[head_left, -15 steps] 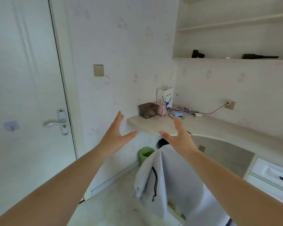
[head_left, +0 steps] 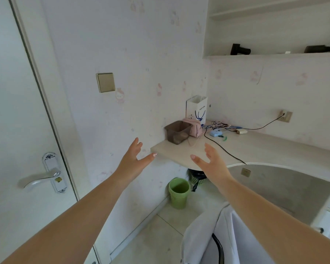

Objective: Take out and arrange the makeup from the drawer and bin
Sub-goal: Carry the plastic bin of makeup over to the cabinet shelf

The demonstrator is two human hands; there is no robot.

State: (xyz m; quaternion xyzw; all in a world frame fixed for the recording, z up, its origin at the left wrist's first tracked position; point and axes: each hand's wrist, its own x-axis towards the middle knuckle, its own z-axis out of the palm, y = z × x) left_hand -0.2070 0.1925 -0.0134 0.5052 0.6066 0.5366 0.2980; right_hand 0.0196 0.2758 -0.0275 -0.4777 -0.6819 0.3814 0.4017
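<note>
Ahead, both the left hand (head_left: 133, 161) and right hand (head_left: 211, 161) reach spread and empty toward a brown bin (head_left: 177, 132) holding something dim.

both bare arms stretch forward from the bottom corners of the view, forearms angled inward toward each other. the left hand (head_left: 133, 159) is raised with palm facing inward, fingers together and pointing up and away, thumb spread out to the side. the right hand (head_left: 211, 161) mirrors it, palm turned toward the left hand, fingers slightly fanned, thumb splayed inward. both hands are spread wide and hold nothing, with a clear gap between the two thumbs.
</note>
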